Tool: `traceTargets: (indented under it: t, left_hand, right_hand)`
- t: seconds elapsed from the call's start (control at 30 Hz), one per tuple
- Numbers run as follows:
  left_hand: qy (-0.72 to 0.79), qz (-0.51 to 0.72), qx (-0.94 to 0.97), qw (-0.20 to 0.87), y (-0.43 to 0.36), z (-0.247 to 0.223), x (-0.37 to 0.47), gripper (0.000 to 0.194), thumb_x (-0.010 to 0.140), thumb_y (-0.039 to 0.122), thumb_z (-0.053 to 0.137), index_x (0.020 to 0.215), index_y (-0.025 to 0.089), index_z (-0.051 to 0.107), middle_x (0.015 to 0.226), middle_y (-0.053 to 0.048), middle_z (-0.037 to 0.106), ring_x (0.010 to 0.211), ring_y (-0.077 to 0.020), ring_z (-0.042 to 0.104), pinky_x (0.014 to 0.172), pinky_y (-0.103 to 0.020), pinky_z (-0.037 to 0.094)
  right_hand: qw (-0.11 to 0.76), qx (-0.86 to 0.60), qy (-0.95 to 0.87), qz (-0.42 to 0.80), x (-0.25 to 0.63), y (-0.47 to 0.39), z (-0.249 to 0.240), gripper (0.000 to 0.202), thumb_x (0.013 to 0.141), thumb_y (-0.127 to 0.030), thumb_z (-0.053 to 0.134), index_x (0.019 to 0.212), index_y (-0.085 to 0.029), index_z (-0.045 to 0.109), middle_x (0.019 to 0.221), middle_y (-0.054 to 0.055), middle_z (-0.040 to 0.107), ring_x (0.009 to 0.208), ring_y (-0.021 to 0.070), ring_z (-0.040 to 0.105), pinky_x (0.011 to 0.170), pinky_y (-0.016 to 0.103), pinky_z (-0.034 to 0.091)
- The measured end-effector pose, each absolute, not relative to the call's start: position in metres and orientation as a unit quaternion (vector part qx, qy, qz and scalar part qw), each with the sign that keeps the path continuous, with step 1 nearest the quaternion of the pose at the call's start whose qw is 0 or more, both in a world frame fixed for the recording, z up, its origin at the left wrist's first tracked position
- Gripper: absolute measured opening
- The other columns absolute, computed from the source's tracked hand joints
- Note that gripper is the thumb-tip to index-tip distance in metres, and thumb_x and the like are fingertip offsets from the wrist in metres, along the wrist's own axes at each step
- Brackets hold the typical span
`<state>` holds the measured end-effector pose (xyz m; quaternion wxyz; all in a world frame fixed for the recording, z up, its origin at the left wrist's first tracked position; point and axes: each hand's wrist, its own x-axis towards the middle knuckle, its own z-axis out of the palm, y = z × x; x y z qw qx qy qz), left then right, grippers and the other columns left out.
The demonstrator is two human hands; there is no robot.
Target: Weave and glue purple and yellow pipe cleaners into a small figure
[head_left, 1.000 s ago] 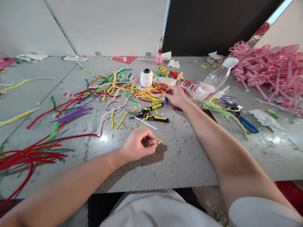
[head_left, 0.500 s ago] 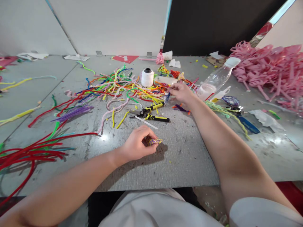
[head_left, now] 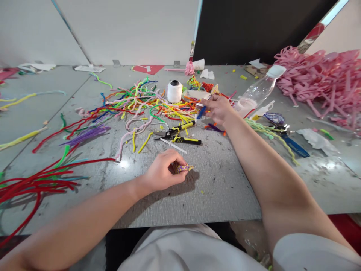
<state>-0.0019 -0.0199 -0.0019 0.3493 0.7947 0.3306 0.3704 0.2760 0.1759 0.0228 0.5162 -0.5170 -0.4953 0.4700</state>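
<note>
Left hand [head_left: 163,174] pinches a woven piece [head_left: 182,168] shut, near centre; right hand [head_left: 218,108] grips a blue stem [head_left: 201,112], farther off; tilted bottle [head_left: 255,96] at right holds pinkish liquid.

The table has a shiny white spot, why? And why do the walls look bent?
Head view: lamp glare on the table, more by the clear wrapper; soft shadow under the left hand; the wide lens bends the edges.

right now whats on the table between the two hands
In the head view, yellow-handled cutters and a white strip lie between the left hand, which pinches a small woven piece, and the right hand, which holds a blue pipe cleaner.
</note>
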Motion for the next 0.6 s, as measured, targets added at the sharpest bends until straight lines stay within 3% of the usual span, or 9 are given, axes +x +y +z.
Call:
traceTargets:
  t: [0.07,0.13,0.27,0.37,0.47,0.53,0.6]
  left_hand:
    - [0.329,0.372,0.795,0.349,-0.019,-0.002,-0.002,0.007,0.085,0.02,0.076,0.089,0.017,0.072,0.088,-0.007,0.076,0.075,-0.0133,0.07,0.059,-0.02,0.053]
    - [0.331,0.369,0.795,0.349,-0.019,-0.003,-0.002,0.007,0.085,0.02,0.077,0.089,0.017,0.072,0.088,-0.007,0.076,0.074,-0.0132,0.07,0.059,-0.02,0.053]
    - [0.332,0.367,0.796,0.348,-0.018,-0.003,-0.003,0.007,0.084,0.02,0.077,0.089,0.017,0.072,0.089,-0.006,0.077,0.076,-0.0134,0.07,0.06,-0.02,0.053]
    - [0.329,0.368,0.799,0.344,-0.019,-0.004,-0.003,0.007,0.085,0.019,0.077,0.09,0.018,0.072,0.088,-0.006,0.077,0.076,-0.0133,0.07,0.06,-0.02,0.054]
    - [0.329,0.368,0.799,0.342,-0.019,-0.004,-0.002,0.007,0.084,0.019,0.077,0.09,0.017,0.072,0.088,-0.006,0.076,0.076,-0.0131,0.07,0.059,-0.019,0.053]
    - [0.329,0.369,0.8,0.341,-0.019,-0.004,-0.002,0.007,0.084,0.018,0.077,0.089,0.017,0.072,0.088,-0.006,0.076,0.076,-0.013,0.069,0.059,-0.019,0.053]
    - [0.328,0.37,0.801,0.337,-0.019,-0.005,-0.003,0.007,0.084,0.018,0.077,0.09,0.017,0.072,0.088,-0.006,0.076,0.076,-0.0132,0.069,0.059,-0.019,0.053]
  right_hand:
    - [0.528,-0.487,-0.495,0.488,0.273,0.175,0.022,0.053,0.08,-0.037,0.088,0.072,-0.025,0.038,0.076,0.0,0.062,0.098,0.0237,0.078,0.09,0.04,0.065]
    - [0.546,-0.455,-0.494,0.501,0.27,0.175,0.021,0.042,0.078,-0.039,0.084,0.07,-0.024,0.046,0.077,0.001,0.067,0.096,0.023,0.078,0.09,0.039,0.065]
    - [0.567,-0.421,-0.48,0.52,0.266,0.175,0.019,0.024,0.075,-0.038,0.077,0.067,-0.024,0.06,0.075,0.005,0.073,0.084,0.0214,0.075,0.08,0.036,0.063]
    - [0.561,-0.419,-0.467,0.54,0.265,0.171,0.021,0.027,0.073,-0.038,0.082,0.069,-0.024,0.059,0.066,0.0,0.066,0.066,0.0163,0.065,0.065,0.031,0.058]
    - [0.548,-0.422,-0.462,0.555,0.263,0.166,0.025,0.036,0.07,-0.043,0.089,0.075,-0.025,0.059,0.065,-0.003,0.062,0.056,0.0118,0.053,0.05,0.025,0.045]
    - [0.543,-0.427,-0.458,0.56,0.261,0.163,0.027,0.041,0.071,-0.047,0.091,0.077,-0.025,0.058,0.066,-0.003,0.06,0.055,0.0109,0.051,0.047,0.025,0.04]
    - [0.543,-0.43,-0.456,0.558,0.259,0.163,0.027,0.043,0.072,-0.049,0.093,0.078,-0.024,0.058,0.069,-0.002,0.061,0.058,0.0111,0.053,0.049,0.025,0.042]
